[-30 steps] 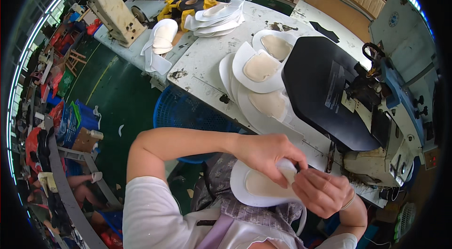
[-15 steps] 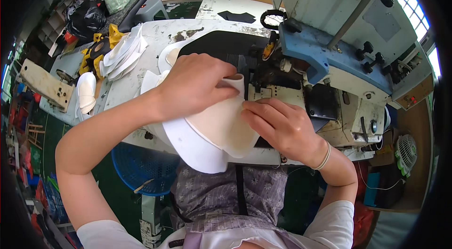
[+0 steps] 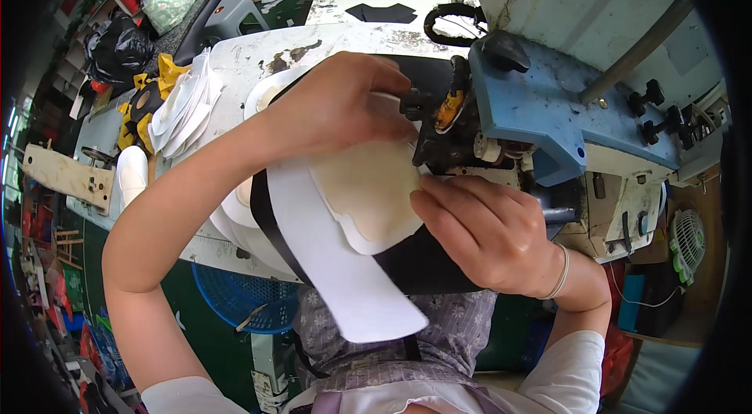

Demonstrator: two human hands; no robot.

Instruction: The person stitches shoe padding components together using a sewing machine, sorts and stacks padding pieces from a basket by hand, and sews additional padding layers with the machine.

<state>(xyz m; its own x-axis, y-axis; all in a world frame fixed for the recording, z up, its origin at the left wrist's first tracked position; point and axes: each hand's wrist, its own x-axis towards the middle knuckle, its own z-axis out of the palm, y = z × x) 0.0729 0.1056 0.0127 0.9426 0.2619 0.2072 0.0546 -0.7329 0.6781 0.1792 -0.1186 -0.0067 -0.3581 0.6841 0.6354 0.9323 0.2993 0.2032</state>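
A white shoe-upper piece (image 3: 329, 257) with a cream lining (image 3: 368, 187) lies under both hands, against the working head of a sewing-type machine (image 3: 540, 93). My left hand (image 3: 345, 108) is closed on its far edge, fingers curled beside the dark metal parts. On the near right side, my right hand (image 3: 489, 230) pinches the edge close to the machine's foot. A long white flap of the piece hangs toward my lap. The black plate (image 3: 423, 269) shows beneath it. The machine's foot and the pinched edge are partly hidden by my fingers.
More white pieces (image 3: 235, 214) lie to the left of the plate, with a white stack (image 3: 188, 104) farther left. A blue basket (image 3: 235, 300) stands below the table edge. A white fan (image 3: 689, 238) sits at right. A black cutout (image 3: 381, 13) lies at the back.
The piece has turned and moved up against the machine head, its long flap now pointing toward me. Both hands went along with it, still gripping. The head view has shifted closer to the machine.
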